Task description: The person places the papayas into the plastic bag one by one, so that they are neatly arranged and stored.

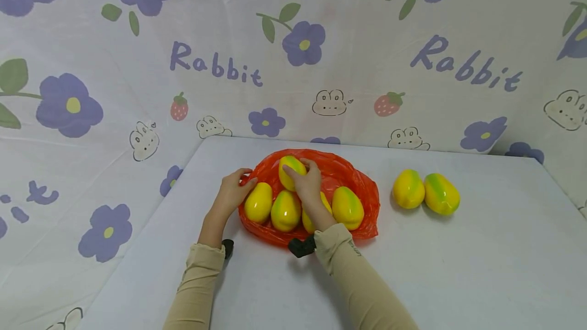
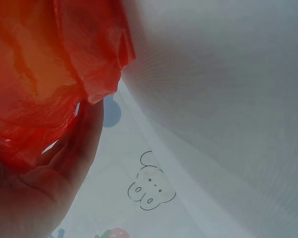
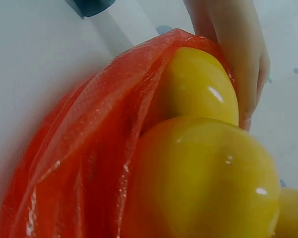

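A red plastic bag (image 1: 369, 192) lies spread open on the table, with several glossy yellow fruits (image 1: 285, 212) in a row along its near side. They are rounded, mango-like, some with a green stripe. My right hand (image 1: 309, 183) holds another yellow fruit (image 1: 288, 168) between thumb and fingers over the bag's far part. At the bag's left edge, my left hand (image 1: 231, 191) grips the plastic rim, beside the leftmost fruit (image 1: 259, 202). In the left wrist view, red plastic (image 2: 35, 74) covers part of that hand. Two fruits (image 3: 203, 178) fill the right wrist view.
Two more yellow fruits, one (image 1: 408, 189) beside the other (image 1: 442, 194), lie on the white table (image 1: 481, 269) right of the bag. Behind the table hangs a white cloth (image 1: 357, 39) printed with flowers and rabbits.
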A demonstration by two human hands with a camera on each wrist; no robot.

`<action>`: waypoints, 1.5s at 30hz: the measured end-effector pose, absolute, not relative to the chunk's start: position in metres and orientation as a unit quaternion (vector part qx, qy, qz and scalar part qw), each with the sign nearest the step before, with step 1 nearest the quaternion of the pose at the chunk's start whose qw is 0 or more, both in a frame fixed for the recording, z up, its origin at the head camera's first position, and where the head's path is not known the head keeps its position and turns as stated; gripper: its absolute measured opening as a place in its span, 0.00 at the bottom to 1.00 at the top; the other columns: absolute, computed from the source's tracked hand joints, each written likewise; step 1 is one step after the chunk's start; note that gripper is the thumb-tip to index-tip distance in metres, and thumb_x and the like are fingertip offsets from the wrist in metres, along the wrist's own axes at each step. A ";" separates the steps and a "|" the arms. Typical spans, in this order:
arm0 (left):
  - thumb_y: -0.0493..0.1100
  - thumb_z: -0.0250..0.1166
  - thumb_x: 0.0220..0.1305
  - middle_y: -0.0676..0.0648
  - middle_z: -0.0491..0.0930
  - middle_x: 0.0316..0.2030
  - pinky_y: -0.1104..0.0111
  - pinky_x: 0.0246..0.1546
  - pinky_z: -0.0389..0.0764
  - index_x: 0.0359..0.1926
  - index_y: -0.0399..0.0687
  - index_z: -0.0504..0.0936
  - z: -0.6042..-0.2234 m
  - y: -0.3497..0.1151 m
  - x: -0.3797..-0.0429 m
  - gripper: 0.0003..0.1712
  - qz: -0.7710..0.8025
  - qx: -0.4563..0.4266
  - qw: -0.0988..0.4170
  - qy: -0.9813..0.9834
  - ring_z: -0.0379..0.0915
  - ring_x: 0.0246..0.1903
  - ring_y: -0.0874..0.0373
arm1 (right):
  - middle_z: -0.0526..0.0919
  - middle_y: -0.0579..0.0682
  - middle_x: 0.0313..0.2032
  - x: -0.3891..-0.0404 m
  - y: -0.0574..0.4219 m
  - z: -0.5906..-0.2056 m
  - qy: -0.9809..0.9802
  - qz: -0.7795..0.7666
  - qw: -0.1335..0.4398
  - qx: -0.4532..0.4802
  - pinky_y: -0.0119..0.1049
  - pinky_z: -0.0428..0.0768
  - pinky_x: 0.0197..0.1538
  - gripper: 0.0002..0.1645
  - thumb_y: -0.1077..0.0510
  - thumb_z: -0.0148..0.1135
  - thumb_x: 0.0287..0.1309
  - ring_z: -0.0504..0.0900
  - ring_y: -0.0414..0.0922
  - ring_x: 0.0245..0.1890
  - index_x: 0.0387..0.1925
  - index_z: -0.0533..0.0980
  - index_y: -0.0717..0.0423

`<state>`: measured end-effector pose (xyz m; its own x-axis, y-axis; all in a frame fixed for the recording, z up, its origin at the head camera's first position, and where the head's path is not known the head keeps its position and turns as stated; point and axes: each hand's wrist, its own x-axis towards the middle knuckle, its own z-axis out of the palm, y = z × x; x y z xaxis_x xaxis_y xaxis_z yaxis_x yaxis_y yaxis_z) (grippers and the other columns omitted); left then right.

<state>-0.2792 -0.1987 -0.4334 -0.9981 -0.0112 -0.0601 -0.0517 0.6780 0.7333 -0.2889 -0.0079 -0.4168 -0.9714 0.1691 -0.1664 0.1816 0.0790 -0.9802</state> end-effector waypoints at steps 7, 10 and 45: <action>0.50 0.56 0.72 0.37 0.75 0.58 0.53 0.55 0.80 0.66 0.46 0.69 -0.434 -0.199 -0.279 0.26 0.398 -0.013 0.024 0.917 0.74 0.51 0.45 | 0.71 0.56 0.63 -0.290 -0.014 -0.417 0.726 -0.676 0.009 0.123 0.47 0.71 0.68 0.36 0.50 0.66 0.60 0.71 0.53 0.61 0.66 0.65 0.55; 0.50 0.56 0.72 0.37 0.75 0.58 0.53 0.56 0.80 0.66 0.46 0.69 -0.434 -0.199 -0.279 0.26 0.400 -0.014 0.024 0.916 0.74 0.52 0.45 | 0.71 0.57 0.64 -0.290 -0.016 -0.418 0.721 -0.682 0.013 0.124 0.47 0.71 0.69 0.37 0.50 0.66 0.60 0.71 0.53 0.62 0.66 0.65 0.56; 0.50 0.57 0.71 0.37 0.76 0.56 0.53 0.56 0.80 0.65 0.45 0.70 -0.432 -0.199 -0.278 0.26 0.396 -0.012 0.019 0.918 0.74 0.50 0.45 | 0.72 0.54 0.65 -0.292 -0.022 -0.428 0.684 -0.722 0.063 0.089 0.47 0.66 0.72 0.32 0.44 0.53 0.69 0.70 0.52 0.64 0.68 0.67 0.56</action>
